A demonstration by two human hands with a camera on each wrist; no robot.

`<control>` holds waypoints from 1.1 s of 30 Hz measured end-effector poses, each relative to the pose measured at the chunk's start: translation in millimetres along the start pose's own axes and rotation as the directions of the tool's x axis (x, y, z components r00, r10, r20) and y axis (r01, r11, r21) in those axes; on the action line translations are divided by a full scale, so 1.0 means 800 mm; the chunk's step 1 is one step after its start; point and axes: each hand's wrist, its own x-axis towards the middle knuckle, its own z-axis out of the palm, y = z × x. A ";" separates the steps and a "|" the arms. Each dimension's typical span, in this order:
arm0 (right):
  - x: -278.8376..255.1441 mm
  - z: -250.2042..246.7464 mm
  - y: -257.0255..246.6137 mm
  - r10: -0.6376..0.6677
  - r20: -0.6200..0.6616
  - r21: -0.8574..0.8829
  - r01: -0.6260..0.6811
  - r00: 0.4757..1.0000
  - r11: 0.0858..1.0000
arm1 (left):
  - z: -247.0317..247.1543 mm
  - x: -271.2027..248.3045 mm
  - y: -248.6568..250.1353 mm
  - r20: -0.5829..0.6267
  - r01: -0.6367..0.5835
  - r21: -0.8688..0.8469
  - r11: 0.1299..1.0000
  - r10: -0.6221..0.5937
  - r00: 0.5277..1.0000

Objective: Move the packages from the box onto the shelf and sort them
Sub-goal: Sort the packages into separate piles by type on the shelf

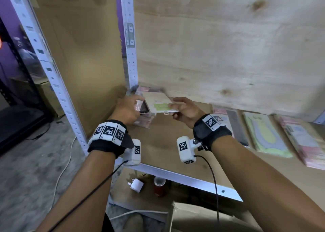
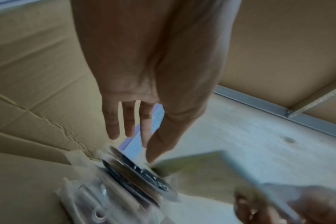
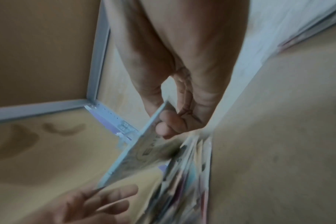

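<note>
A flat cream package with a green label [image 1: 158,101] [image 2: 211,169] [image 3: 144,151] hangs tilted just above the wooden shelf board [image 1: 167,143], near its back left corner. My right hand [image 1: 182,110] [image 3: 173,118] pinches its right end between thumb and fingers. My left hand [image 1: 131,105] [image 2: 136,121] has straight, spread fingers, and its thumb tip is at the package's left corner. Under and behind the package, a stack of clear-wrapped packages [image 1: 145,120] [image 2: 136,177] lies in the corner. An open cardboard box [image 1: 202,219] sits low in front of me.
Three flat packages lie in a row on the shelf's right: a dark one [image 1: 235,126], a green-yellow one [image 1: 265,135] and a pink one [image 1: 302,140]. A white upright post [image 1: 131,55] and a cardboard side wall [image 1: 84,55] close the left. A white plug [image 1: 136,185] and a red jar [image 1: 159,187] sit on the lower shelf.
</note>
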 end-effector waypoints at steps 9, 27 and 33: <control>-0.073 -0.090 -0.061 -0.007 0.151 0.116 -0.011 0.989 0.993 | 0.029 -0.013 0.072 -0.220 -0.428 0.008 0.904 0.419 0.881; -0.156 -0.281 0.009 -0.030 0.034 -0.300 0.039 0.999 0.953 | 0.183 -0.036 0.205 0.178 -0.053 -0.761 0.646 0.287 0.941; -0.161 -0.317 0.019 -0.035 -0.008 -0.172 0.033 0.999 0.984 | 0.219 -0.034 0.232 0.281 0.066 -0.744 0.664 0.221 0.934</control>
